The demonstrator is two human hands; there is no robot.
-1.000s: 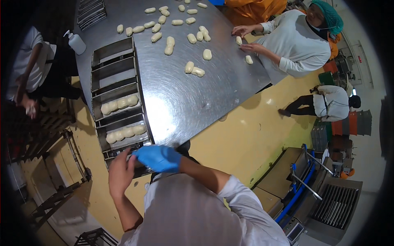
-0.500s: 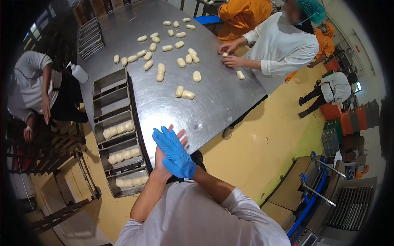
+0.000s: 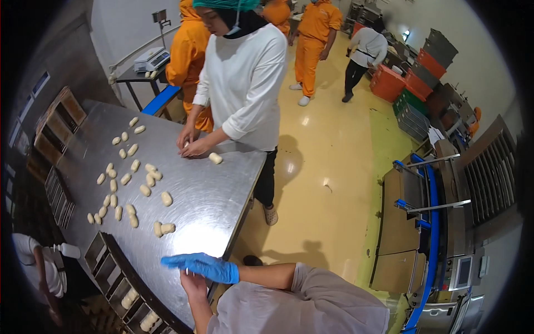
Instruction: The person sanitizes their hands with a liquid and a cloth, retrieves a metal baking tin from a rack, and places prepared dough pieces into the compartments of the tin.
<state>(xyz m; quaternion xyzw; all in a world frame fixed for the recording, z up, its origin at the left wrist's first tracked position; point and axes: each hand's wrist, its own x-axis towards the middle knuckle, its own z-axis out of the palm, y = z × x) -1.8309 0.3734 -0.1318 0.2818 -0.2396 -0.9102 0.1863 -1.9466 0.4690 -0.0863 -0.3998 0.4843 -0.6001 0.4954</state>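
Note:
My right hand (image 3: 201, 268), in a blue glove, lies stretched flat across my bare left hand (image 3: 193, 285), over the near edge of the steel table (image 3: 228, 183). The left hand's fingers are mostly hidden under the glove; I see nothing held between the two. To their left, a long divided metal pan (image 3: 110, 273) holds rows of dough pieces (image 3: 129, 298) in its nearer compartments. Farther up the table lie several small, pale dough logs (image 3: 167, 199), some touching in pairs.
A co-worker in white (image 3: 239, 83) works with both hands at the table's far right corner. Others in orange stand behind. A person (image 3: 36, 267) with a white bottle (image 3: 69, 250) is at left. Stacked crates (image 3: 384, 80) and a blue-railed machine (image 3: 400, 234) line the right wall.
My view has swung up and rightward, showing more of the room. My hands left the pan's near end and came together, then tilted leftward with the glove on top.

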